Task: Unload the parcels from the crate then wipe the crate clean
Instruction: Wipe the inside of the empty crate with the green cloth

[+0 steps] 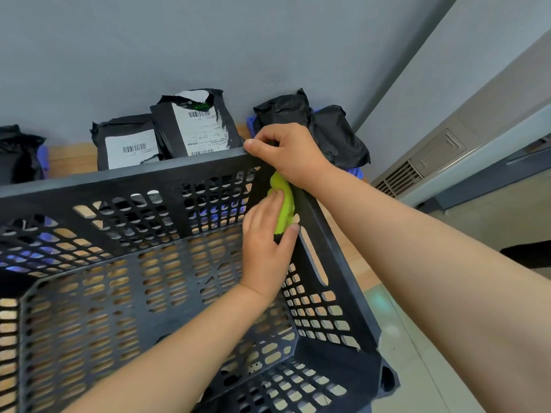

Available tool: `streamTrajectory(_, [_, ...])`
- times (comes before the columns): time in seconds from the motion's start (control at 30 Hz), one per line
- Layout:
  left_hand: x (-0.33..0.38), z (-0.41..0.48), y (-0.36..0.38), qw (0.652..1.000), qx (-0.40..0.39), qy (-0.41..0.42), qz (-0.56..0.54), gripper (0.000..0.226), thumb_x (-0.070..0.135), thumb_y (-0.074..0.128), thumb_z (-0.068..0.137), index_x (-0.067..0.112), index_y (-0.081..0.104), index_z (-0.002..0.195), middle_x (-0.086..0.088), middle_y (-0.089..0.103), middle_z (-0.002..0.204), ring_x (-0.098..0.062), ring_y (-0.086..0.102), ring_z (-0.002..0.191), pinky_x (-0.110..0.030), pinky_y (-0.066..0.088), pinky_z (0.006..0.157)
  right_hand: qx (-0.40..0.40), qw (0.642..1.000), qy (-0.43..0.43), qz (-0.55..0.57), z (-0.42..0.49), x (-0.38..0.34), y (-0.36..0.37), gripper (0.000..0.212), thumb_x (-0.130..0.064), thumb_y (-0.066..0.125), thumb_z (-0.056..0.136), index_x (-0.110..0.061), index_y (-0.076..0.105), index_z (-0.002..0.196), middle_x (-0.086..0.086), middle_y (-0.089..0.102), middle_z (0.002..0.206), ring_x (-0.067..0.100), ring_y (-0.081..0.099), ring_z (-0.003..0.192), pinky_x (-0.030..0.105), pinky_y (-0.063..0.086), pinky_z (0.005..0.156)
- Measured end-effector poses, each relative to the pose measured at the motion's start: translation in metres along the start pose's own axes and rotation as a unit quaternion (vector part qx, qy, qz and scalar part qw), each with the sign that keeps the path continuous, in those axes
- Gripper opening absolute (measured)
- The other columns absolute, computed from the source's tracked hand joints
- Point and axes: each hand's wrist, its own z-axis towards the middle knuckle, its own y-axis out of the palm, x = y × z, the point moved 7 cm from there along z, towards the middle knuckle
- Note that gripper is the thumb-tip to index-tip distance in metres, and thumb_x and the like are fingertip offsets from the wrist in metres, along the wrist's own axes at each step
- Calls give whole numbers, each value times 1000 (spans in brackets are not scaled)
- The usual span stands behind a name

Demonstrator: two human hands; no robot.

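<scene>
A black perforated plastic crate (125, 180) fills the lower view, with nothing inside it. My left hand (267, 242) presses a lime-green cloth (283, 204) against the inside of the crate's far right corner. My right hand (286, 153) grips the top rim at that same corner. Black parcels with white barcode labels (193, 126) (128, 141) stand against the grey wall behind the crate. Two more crumpled black parcels (325, 126) lie to the right of them, behind my right hand.
The parcels rest on a wooden surface (71, 160), with blue bins (252, 123) under some. Another black bag (18, 153) sits at far left. A vent unit (417, 171) and tiled floor lie to the right.
</scene>
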Motion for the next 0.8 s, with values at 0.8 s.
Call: streamTrajectory(0.8, [-1, -56, 2, 971, -150, 138, 123, 91, -20, 63, 64, 23, 36, 140, -6, 40, 141, -23, 40, 125, -38, 31, 105, -11, 1000, 0, 7, -2, -2, 1, 24, -38, 62, 89, -18, 68, 77, -9, 56, 62, 1, 48, 58, 13, 38, 56])
